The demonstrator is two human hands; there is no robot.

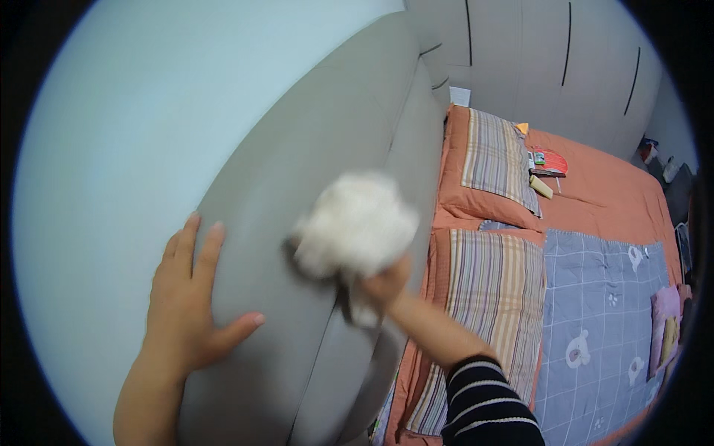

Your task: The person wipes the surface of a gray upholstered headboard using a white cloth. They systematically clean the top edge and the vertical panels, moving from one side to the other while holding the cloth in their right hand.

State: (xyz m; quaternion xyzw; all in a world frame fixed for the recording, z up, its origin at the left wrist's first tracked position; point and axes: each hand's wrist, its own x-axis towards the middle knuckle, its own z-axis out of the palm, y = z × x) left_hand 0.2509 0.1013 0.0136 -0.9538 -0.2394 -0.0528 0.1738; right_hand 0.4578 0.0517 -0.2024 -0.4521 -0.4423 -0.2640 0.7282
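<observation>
My left hand [190, 305] lies flat, fingers apart, bracing the grey headboard [312, 186]. My right hand [383, 282] is clamped on a white cloth [357, 223], pressed to the padding beside it. Advice: wipe with even pressure, following the seam. Beyond lie pillows [491, 156].

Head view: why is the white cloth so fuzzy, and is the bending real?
Head view: the fluffy white cloth in the right hand is smeared by motion blur; the left hand, flat on the grey padded headboard, is sharp. Fisheye curves the straight edges; corners are black; lighting is soft and even.
</observation>
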